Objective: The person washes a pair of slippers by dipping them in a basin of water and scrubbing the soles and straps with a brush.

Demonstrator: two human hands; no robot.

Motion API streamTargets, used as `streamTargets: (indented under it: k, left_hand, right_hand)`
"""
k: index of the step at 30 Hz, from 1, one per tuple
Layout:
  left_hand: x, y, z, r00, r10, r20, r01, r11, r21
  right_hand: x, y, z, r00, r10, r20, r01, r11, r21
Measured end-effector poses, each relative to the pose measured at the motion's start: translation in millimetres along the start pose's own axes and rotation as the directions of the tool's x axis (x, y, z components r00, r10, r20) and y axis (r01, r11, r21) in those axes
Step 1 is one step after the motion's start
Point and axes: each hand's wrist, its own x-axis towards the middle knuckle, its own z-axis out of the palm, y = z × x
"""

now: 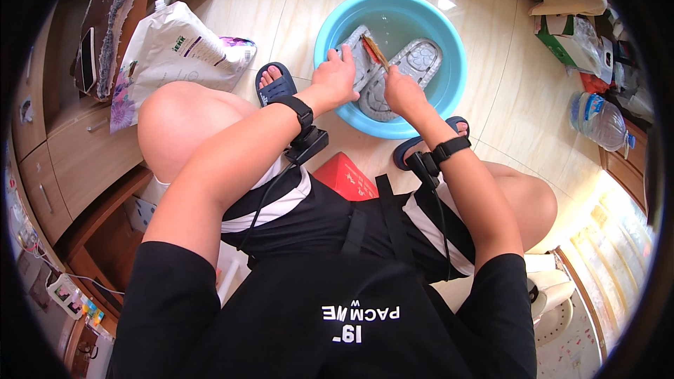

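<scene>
A round light-blue plastic basin (457,71) with water in it stands on the floor between my feet. My left hand (336,76) grips the edge of a grey slipper (363,66) at the basin's left side. In my right hand (404,89) is a wooden-handled brush (380,53) with red bristles, held slantwise over that slipper's inner edge. Another grey slipper (413,63), with a pebble-like pattern on its footbed, lies beside it in the basin, partly behind my right hand. Fingers of my left hand hide part of the first slipper.
A large white pouch (163,55) stands at the left by a wooden cabinet (97,139). A red box (345,176) sits on the floor between my legs. A large clear plastic bottle (603,123) and other clutter line the right side. Both wrists carry strapped devices with cables.
</scene>
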Motion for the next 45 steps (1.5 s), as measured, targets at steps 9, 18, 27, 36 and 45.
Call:
streamTargets:
  k: [9, 18, 27, 36, 45]
  left_hand:
    - [-3.0, -6.5, -8.0, 1.000, 0.001, -0.008, -0.002, 0.997, -0.072]
    - [-1.4, 2.1, -11.6, 0.999, 0.022, -0.024, -0.022, 1.000, -0.002]
    - [0.9, -0.8, -5.7, 0.999, -0.028, 0.031, 0.028, 0.999, 0.019]
    - [5.0, -9.7, 8.5, 0.990, -0.105, 0.096, 0.108, 0.994, -0.029]
    - [8.2, -6.3, 4.6, 0.985, -0.150, 0.085, 0.154, 0.987, -0.049]
  right_hand:
    - [75.5, -6.4, 2.1, 0.998, 0.057, -0.041, -0.063, 0.988, -0.144]
    - [120.5, -7.9, 1.3, 0.958, 0.279, 0.069, -0.275, 0.959, -0.071]
    - [69.5, -3.9, -16.3, 0.999, 0.040, -0.001, -0.039, 0.971, -0.236]
    - [-29.6, -26.5, -15.8, 0.995, -0.095, 0.015, 0.095, 0.957, -0.273]
    - [-74.5, 6.9, -29.9, 0.992, -0.109, -0.063, 0.105, 0.992, -0.069]
